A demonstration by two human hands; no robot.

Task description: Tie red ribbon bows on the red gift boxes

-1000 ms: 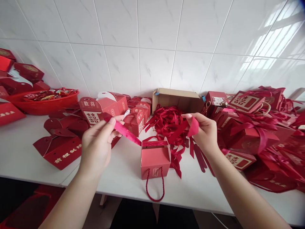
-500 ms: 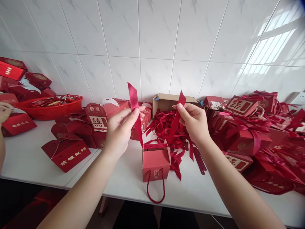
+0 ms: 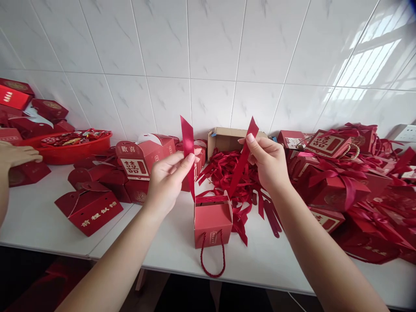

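Observation:
A red gift box (image 3: pixel 213 221) stands upright in front of me, its rope handle (image 3: pixel 212 274) hanging over the near side. From its top a red ribbon (image 3: pixel 187 134) rises as two tails. My left hand (image 3: pixel 170 175) pinches one tail between thumb and fingers, up and left of the box. The other tail is gripped the same way by my right hand (image 3: pixel 267 160), to the upper right. Both tails are held up and apart, with slanted cut ends above the fingers. Behind the box, loose red ribbons (image 3: pixel 224 167) spill from an open cardboard box (image 3: pixel 227 138).
Finished-looking boxes with bows (image 3: pixel 344 182) are heaped on the right. Several red boxes (image 3: pixel 89 210) stand at left, near a red basin (image 3: pixel 76 149) of wrapped sweets. A co-worker's hand (image 3: pixel 19 154) rests over a box at far left. A tiled wall (image 3: pixel 211 47) backs the table.
My hands and the ribbon tails have shifted slightly to the right, with both grips kept. The co-worker's hand has come further into view over the box at far left.

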